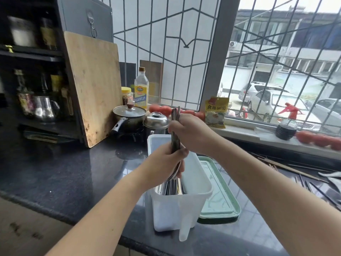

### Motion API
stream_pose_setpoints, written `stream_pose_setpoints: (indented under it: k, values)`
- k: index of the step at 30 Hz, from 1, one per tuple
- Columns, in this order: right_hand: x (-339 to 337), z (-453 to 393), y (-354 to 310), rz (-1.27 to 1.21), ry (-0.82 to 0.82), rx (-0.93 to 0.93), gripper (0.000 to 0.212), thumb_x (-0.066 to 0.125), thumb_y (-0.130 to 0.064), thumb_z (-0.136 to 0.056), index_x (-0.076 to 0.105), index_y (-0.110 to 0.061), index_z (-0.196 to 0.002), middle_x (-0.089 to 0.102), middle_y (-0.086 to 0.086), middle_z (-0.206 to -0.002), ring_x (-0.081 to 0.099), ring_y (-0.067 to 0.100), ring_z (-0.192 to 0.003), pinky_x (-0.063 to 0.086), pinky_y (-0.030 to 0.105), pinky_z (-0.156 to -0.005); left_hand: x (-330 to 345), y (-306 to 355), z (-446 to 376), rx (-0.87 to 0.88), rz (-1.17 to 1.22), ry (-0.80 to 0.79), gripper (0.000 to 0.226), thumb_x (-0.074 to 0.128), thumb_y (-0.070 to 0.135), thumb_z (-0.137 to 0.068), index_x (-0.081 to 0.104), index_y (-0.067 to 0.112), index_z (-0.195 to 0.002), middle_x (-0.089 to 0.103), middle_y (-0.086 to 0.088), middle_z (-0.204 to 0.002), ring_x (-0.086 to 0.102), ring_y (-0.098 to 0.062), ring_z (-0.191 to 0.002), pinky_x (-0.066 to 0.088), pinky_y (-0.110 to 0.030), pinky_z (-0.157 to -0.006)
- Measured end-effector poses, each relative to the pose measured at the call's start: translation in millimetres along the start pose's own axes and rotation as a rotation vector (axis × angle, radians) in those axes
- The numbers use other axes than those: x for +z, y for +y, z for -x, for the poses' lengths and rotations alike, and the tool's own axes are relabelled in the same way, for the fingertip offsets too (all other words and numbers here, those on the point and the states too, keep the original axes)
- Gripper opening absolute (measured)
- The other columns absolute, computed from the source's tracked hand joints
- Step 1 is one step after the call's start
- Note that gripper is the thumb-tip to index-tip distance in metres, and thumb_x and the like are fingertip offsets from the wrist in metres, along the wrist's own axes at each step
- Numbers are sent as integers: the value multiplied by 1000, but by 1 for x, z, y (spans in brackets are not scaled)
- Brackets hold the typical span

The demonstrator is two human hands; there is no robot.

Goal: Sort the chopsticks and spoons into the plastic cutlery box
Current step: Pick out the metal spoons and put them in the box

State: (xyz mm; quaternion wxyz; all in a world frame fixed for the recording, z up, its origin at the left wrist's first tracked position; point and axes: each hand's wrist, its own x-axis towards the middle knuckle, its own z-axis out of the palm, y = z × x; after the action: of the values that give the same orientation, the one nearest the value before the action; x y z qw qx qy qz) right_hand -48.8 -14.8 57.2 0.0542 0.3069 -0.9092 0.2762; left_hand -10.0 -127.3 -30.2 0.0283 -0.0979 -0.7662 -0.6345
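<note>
A translucent white plastic cutlery box [195, 191] stands on the dark countertop at centre. Both hands hold one upright bundle of metal cutlery [175, 141] over it. My right hand [191, 133] grips the bundle near its top. My left hand [164, 163] grips it lower down, just above the box. The bundle's lower ends [170, 187] reach down inside the box's near end. Whether they are spoons or chopsticks is hard to tell. Several loose chopsticks [287, 169] lie on the counter at the right.
A pale green lid [221, 206] lies flat right of the box. Behind stand a lidded pot [129, 115], a steel pot [156, 121], a bottle [141, 87] and a leaning wooden cutting board [94, 85]. Tomatoes [321, 140] line the windowsill. A dark shelf unit [33, 71] fills the left.
</note>
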Motion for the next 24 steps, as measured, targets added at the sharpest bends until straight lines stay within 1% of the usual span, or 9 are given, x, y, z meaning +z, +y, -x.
stream_pose_setpoints:
  k: [2,4,6,7,9,11,14,17,24]
  values:
    - [-5,-1,-1,473,61,-53,25,49,-7,-99,53,-15,-75,50,6,-83,52,24,-75,48,35,-66,1,-4,-4,17,-96,7,16,56,34,-105,59,18,-101,70,-1,-82,71,-23,-77,57,-41,-68]
    - [-6,-4,1,615,118,-47,12,49,-6,-96,59,-8,-90,50,7,-87,52,27,-77,47,36,-66,3,-8,-6,53,-198,71,16,55,44,-103,59,28,-106,72,4,-94,72,-20,-93,61,-50,-82]
    - [-2,-7,2,450,126,17,20,45,-13,-100,60,-4,-90,55,10,-87,55,28,-76,47,37,-64,4,-10,-5,79,-275,125,18,50,45,-103,59,30,-105,70,5,-94,69,-20,-93,61,-54,-76]
    - [-1,-8,2,286,136,59,28,44,-20,-103,62,-3,-91,60,11,-86,57,26,-75,49,38,-65,4,-10,-4,85,-270,144,18,47,41,-104,58,27,-104,69,4,-92,68,-19,-88,61,-52,-70]
    - [1,-12,6,-43,158,119,39,50,-35,-104,67,-2,-93,64,10,-78,56,21,-65,49,37,-63,4,-10,-3,93,-185,174,17,47,31,-108,59,21,-101,68,1,-88,65,-19,-79,55,-48,-63]
    - [-2,-13,9,-175,166,132,40,60,-41,-99,69,-3,-88,61,7,-68,54,18,-59,48,35,-59,1,-11,-2,126,-120,188,16,50,28,-107,59,19,-98,72,0,-84,63,-19,-72,50,-47,-62]
    - [-4,-11,17,-285,172,154,34,67,-37,-96,69,-6,-83,60,-4,-54,54,10,-49,49,24,-51,-3,-11,1,173,-70,192,10,56,28,-106,59,18,-102,77,1,-85,64,-17,-67,46,-36,-60]
    - [-4,-10,21,-490,152,192,31,66,-33,-97,71,-3,-94,65,3,-67,60,13,-53,57,28,-58,-2,-9,4,201,-9,216,7,60,26,-104,57,20,-102,78,-2,-84,61,-16,-63,43,-27,-57]
    - [-4,-6,19,-693,158,242,21,65,-21,-99,71,-1,-97,72,11,-76,63,12,-56,53,23,-54,1,-12,4,245,-60,278,6,58,30,-105,58,24,-104,77,10,-87,58,-9,-61,46,-25,-63]
